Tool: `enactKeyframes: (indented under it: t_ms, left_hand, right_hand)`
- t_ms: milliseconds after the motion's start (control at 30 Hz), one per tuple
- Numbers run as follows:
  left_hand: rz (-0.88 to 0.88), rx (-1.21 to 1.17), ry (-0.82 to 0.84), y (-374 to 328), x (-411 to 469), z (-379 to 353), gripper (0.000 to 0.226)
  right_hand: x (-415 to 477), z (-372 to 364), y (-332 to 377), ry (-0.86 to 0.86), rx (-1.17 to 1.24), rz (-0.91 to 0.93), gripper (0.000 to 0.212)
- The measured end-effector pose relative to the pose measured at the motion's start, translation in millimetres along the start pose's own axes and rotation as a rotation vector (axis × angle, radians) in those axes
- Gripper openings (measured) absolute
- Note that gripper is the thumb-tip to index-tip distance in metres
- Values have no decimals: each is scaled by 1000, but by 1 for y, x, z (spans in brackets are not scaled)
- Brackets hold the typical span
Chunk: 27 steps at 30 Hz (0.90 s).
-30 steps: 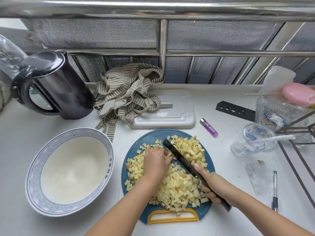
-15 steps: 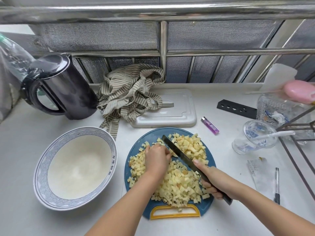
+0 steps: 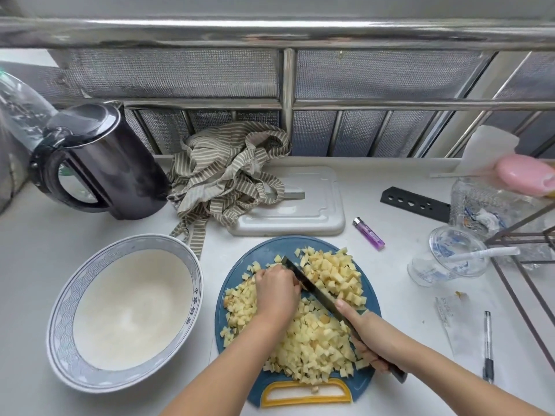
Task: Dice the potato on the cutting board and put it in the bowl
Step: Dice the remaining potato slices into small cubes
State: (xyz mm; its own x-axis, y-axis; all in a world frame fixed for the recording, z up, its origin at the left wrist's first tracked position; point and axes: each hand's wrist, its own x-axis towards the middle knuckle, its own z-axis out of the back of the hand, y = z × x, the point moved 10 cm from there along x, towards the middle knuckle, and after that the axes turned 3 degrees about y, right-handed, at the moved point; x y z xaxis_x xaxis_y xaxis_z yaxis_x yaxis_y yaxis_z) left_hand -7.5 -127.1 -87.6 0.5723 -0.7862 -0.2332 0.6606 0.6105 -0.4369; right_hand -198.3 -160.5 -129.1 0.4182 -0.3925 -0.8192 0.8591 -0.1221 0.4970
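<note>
Around the board: a black kettle (image 3: 105, 163) sits back left. Next to it a crumpled striped cloth (image 3: 228, 172) spills onto a white tray (image 3: 303, 211). Off to the right are a purple lighter (image 3: 368, 234), a clear plastic cup (image 3: 444, 265) and a pen (image 3: 488, 346).
In the way: one loose strap of the cloth trails down right next to the far rim of the bowl (image 3: 60, 310).
Surface: a plain white counter (image 3: 45, 235), pretty cluttered on the right side.
Room: a metal railing (image 3: 285, 85) with mesh panels runs along the back.
Bowl: big, white inside, blue patterned rim, sitting just left of the cutting board (image 3: 270, 247), which is blue with a yellow handle.
Potato (image 3: 312, 346): small pale yellow cubes, a few browned, all on the board, heaped on both sides of the knife (image 3: 315, 288).
Knife: a dark blade lying diagonally, tip pointing far-left.
Right hand (image 3: 369, 334): wrapped round the handle, index finger laid along the top of the blade.
Left hand (image 3: 277, 292): knuckles up on the cubes, tight against the blade. The fingertips are tucked under, so I can't tell if it's pinching anything.
</note>
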Motion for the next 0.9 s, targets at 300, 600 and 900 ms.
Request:
enactKeyframes:
  t_ms: [300,600,900]
  left_hand:
    - [25,33,5,2,2,1,15]
    - [60,-22,-47,4,-1,1,15]
    - [-6,-8,-5,-3,-11,7,18]
  right_hand:
    - [1,6,3,-114,-84,39,64]
    - [-19,14,-32,-102,-78,-3,76]
    - [-8,7,-10,-47,-78,18,79]
